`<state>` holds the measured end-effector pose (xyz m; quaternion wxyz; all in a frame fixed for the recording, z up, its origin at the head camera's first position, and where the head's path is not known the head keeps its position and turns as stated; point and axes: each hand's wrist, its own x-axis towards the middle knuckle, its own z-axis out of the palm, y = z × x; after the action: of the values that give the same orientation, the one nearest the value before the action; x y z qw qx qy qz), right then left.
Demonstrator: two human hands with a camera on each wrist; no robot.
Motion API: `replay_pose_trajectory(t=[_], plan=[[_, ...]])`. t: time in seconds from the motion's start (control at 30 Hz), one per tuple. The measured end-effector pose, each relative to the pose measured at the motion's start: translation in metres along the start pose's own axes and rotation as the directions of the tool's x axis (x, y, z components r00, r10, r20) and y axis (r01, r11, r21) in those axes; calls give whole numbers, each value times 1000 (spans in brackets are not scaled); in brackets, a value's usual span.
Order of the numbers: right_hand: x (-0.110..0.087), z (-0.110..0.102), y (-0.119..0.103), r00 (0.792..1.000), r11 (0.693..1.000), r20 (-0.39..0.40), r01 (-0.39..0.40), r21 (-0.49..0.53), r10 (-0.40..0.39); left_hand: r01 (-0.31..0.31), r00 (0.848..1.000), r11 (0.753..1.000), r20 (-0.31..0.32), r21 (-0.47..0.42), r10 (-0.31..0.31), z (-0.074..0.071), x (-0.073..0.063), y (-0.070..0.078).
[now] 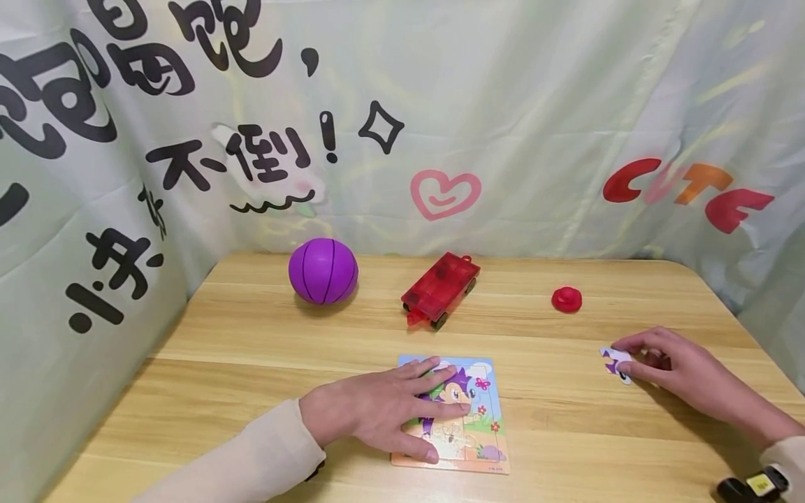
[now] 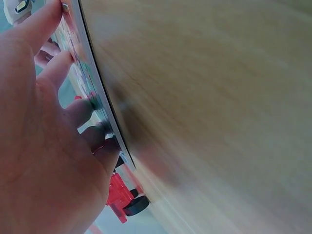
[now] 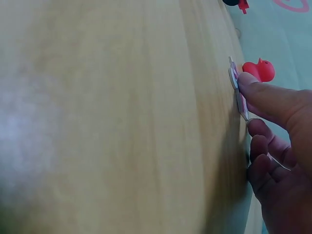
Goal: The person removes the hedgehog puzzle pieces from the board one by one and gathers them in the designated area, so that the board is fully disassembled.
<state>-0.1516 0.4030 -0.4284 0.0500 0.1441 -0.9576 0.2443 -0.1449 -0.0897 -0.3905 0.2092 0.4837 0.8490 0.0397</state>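
Observation:
A square jigsaw puzzle (image 1: 495, 447) with a purple-haired cartoon animal, flowers and a butterfly lies on the table. My left hand (image 1: 383, 409) rests over its left half with straight, spread fingers, hiding part of the picture. A pale patch with piece outlines shows near its thumb. In the left wrist view, the fingertips lie along the puzzle's face beside its thin edge (image 2: 105, 92). Off to the right, my right hand (image 1: 682, 370) pinches a purple-and-white puzzle piece (image 1: 616, 365) between thumb and fingers. The right wrist view has this piece (image 3: 234, 78) edge-on, close above the tabletop.
Behind the puzzle stands a red toy trailer (image 1: 440, 290) with black wheels. A purple ball (image 1: 323, 271) is at the back left, and a small red rubber duck (image 1: 567, 300) sits at the back right. A printed cloth (image 1: 534, 140) hangs behind the wooden table (image 1: 251, 335).

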Motion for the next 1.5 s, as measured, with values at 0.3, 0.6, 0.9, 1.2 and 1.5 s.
replay_pose_trajectory(t=[0.3,0.6,0.9,1.2,1.5], plan=[[2,-3,-3,998,998,41,-55,7,55,-12,1000,1000,-16,14,12,1,0,-1],[9,6,-46,997,998,-82,15,67,-9,-35,999,997,-32,66,38,5,-1,-2],[33,34,-133,991,976,-9,129,176,-130,-45,999,999,-28,10,45,-1,-4,-5],[54,66,-179,976,954,177,71,292,-127,-6,1000,1000,-2,-2,6,0,-14,-14],[59,86,-189,962,968,218,116,224,-166,-2,1000,1000,-7,-3,2,5,-18,-16]])
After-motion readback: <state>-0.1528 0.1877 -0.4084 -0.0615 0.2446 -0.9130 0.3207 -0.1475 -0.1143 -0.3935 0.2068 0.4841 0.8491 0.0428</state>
